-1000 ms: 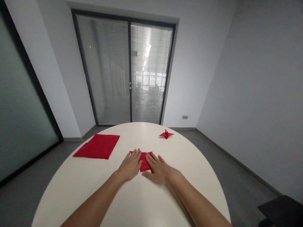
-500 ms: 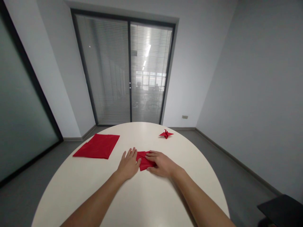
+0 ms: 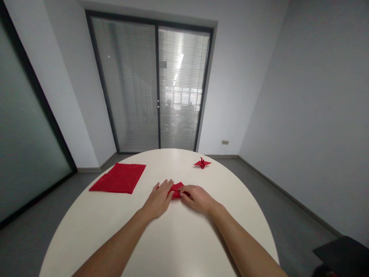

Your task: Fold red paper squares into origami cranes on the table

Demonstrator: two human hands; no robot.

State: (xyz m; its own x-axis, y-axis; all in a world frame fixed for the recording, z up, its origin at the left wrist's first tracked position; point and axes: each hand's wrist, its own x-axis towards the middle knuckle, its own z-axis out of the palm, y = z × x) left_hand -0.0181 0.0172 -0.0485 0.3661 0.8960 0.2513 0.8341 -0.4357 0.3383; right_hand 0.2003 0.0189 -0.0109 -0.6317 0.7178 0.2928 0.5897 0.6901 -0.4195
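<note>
A small folded piece of red paper (image 3: 177, 187) lies on the table between my two hands, its sides partly hidden by my fingers. My left hand (image 3: 158, 198) rests on its left part with the fingers stretched out and the palm down. At the right edge, the thumb and fingers of my right hand (image 3: 198, 198) are closed together on the paper. A red origami crane (image 3: 202, 163) stands farther back to the right, apart from both hands.
The round white table (image 3: 178, 242) carries a stack of red paper sheets (image 3: 119, 179) at the left. A black chair (image 3: 346, 254) stands on the floor at the lower right. Behind the table is a glass door with blinds (image 3: 138, 88).
My right hand has gone from spread fingers on the paper to a pinch at its edge. The paper has turned and shows less between my hands. My left hand has slid slightly right.
</note>
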